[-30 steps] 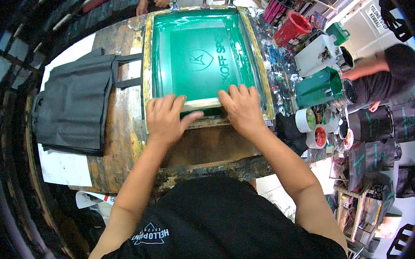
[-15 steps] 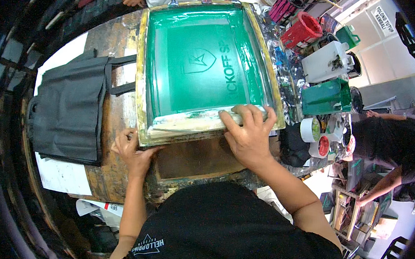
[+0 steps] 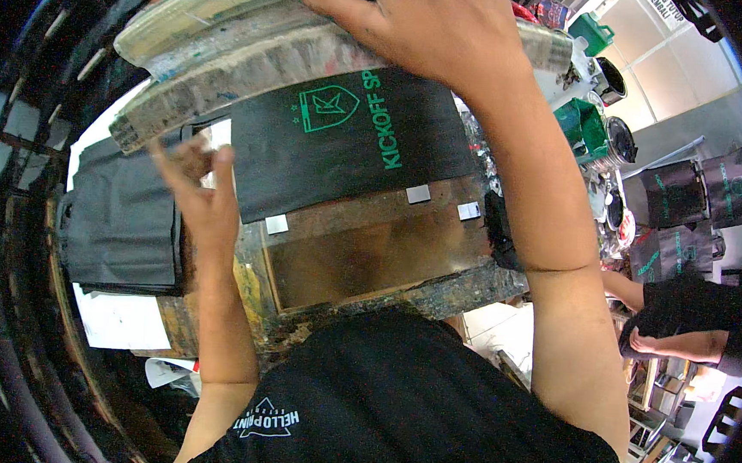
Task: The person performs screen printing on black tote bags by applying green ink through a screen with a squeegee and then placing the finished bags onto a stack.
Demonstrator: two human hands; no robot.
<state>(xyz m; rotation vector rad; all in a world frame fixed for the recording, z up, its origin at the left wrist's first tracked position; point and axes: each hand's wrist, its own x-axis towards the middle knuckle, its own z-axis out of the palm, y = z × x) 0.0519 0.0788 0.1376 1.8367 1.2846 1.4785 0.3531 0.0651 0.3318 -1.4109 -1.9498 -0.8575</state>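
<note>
With its near edge lifted high, a wooden screen-printing frame (image 3: pixel 235 89) tilts up at the far side of the table. My right hand (image 3: pixel 454 31) grips that edge; the thumb shows, while the other fingers are mostly hidden. Under the frame lies a black fabric bag (image 3: pixel 306 171), flat, with a green shield emblem and lettering printed on it. My left hand (image 3: pixel 210 194) is slightly blurred, fingers apart and holding nothing. It hovers below the frame's left corner, between the printed bag and a stack of black bags (image 3: pixel 121 231).
Small pale squares, one a white tab (image 3: pixel 417 193), sit along the printed bag's near edge on the stained wooden table (image 3: pixel 209 328). A green container (image 3: pixel 580 130) and ink pots stand at right. Beyond, a person (image 3: pixel 684 314) is near hung printed bags (image 3: pixel 731 184).
The screen frame has swung up from lying flat, lifted by my right hand, uncovering the printed bag. My left hand has let go of the frame's corner and moved up and left.
</note>
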